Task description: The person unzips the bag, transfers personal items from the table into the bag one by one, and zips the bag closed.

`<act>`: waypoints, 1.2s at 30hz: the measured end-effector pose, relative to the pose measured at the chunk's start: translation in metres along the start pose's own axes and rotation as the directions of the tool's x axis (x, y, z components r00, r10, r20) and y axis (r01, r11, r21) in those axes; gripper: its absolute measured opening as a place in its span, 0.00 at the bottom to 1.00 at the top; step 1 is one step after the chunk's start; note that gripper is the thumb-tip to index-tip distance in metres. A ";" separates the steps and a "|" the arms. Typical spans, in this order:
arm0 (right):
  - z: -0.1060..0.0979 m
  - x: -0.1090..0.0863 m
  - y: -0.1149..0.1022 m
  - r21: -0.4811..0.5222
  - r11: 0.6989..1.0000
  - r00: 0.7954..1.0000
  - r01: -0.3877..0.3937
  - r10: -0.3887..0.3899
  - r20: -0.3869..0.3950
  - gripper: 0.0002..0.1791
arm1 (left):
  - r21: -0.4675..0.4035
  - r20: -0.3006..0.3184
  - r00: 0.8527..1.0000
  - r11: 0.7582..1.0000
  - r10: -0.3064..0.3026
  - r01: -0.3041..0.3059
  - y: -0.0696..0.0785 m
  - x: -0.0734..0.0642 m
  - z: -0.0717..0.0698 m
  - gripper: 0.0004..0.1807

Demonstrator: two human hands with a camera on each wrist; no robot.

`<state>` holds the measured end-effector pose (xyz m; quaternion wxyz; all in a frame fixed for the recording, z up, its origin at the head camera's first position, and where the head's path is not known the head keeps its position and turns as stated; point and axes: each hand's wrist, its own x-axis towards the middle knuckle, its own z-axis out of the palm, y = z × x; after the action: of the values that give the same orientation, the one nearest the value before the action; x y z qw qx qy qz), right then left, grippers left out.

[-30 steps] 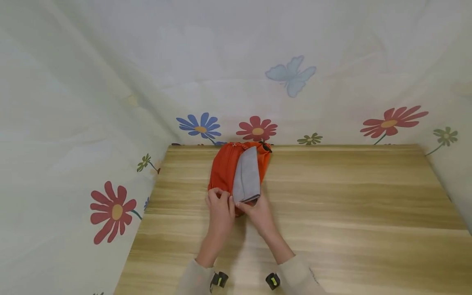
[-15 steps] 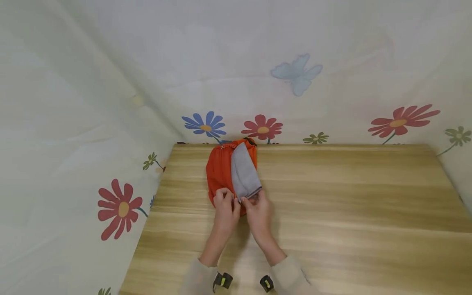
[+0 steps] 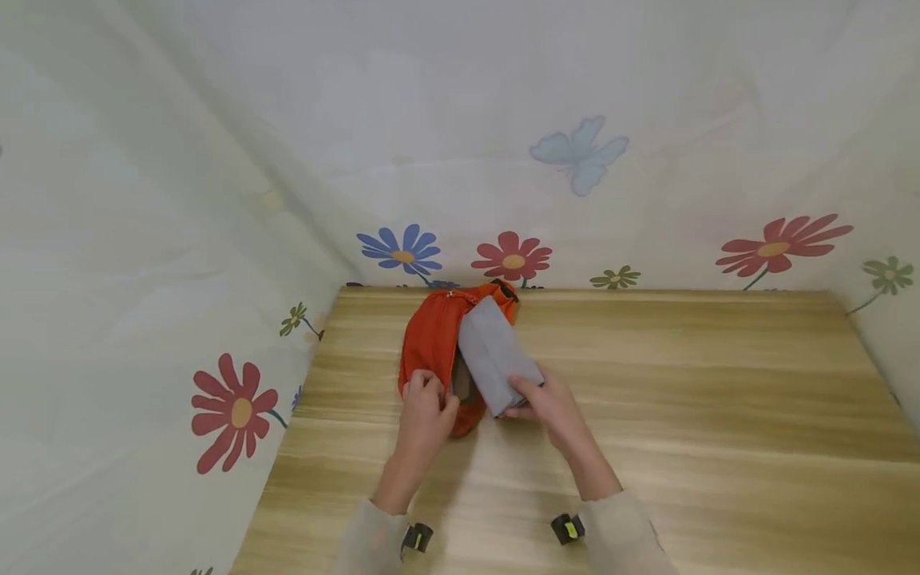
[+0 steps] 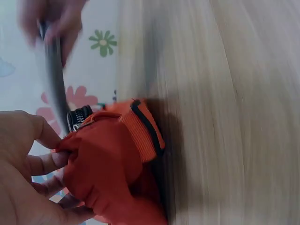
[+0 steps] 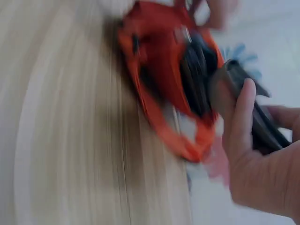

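A red-orange waist bag [image 3: 427, 339] lies near the table's far edge, its zipped mouth agape. My left hand [image 3: 424, 411] pinches the near rim of that mouth; the left wrist view shows fingertips on the red cloth [image 4: 110, 161]. A grey folded case, much like a wallet [image 3: 497, 355], is gripped at its near end by my right hand [image 3: 557, 407], thumb on top. It slants beside the opening, its far end over the bag's right side. Dark contents [image 5: 194, 70] show inside the bag in the right wrist view, too blurred to identify.
An orange strap with a black buckle [image 3: 505, 289] lies at the bag's back. Wood-grain table [image 3: 683, 383] extends to the right and front. A pale cloth wall [image 3: 446, 184] with printed flowers rises behind and at the left.
My right hand has drawn the grey case right and toward me, away from the bag's mouth, uncovering part of the opening. My left hand still pinches the rim.
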<state>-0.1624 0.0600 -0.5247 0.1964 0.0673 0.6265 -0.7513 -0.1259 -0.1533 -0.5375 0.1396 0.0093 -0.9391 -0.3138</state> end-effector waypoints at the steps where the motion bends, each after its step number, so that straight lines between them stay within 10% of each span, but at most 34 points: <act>1: -0.011 -0.005 0.001 -0.048 0.999 1.000 0.001 -0.002 -0.031 0.23 | 0.016 0.010 1.000 1.000 -0.016 0.016 -0.001 -0.001 0.001 0.12; 6: -0.048 -0.018 0.005 -0.174 0.985 1.000 -0.005 0.002 -0.016 0.25 | 0.191 0.030 0.998 0.980 -0.054 0.047 0.000 0.003 0.003 0.08; 10: -0.050 -0.009 0.010 -0.112 0.993 0.989 -0.032 0.048 0.141 0.32 | 0.429 0.086 0.992 0.902 -0.090 0.044 0.011 0.021 0.010 0.31; 13: -0.046 0.002 0.017 -0.063 0.995 0.977 -0.072 0.083 0.195 0.37 | 0.541 0.171 0.968 0.839 -0.183 0.063 0.020 0.032 0.020 0.48; 16: -0.042 0.009 0.021 -0.067 0.996 0.984 -0.063 0.074 0.165 0.37 | 0.561 0.227 0.943 0.824 -0.244 0.078 0.026 0.039 0.025 0.50; 29: -0.024 -0.005 0.010 -0.148 0.987 0.984 0.054 -0.028 0.176 0.32 | 0.432 0.251 0.962 0.902 -0.108 -0.011 0.007 0.054 -0.007 0.25; 36: 0.009 0.005 0.007 -0.442 0.890 0.993 0.114 -0.115 0.025 0.28 | 0.417 0.222 0.974 0.908 -0.056 -0.043 0.004 0.049 -0.008 0.22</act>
<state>-0.1632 0.0490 -0.5311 0.1612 -0.0153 0.7838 -0.5995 -0.1703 -0.1602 -0.5161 0.0244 0.0060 -0.9942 -0.1047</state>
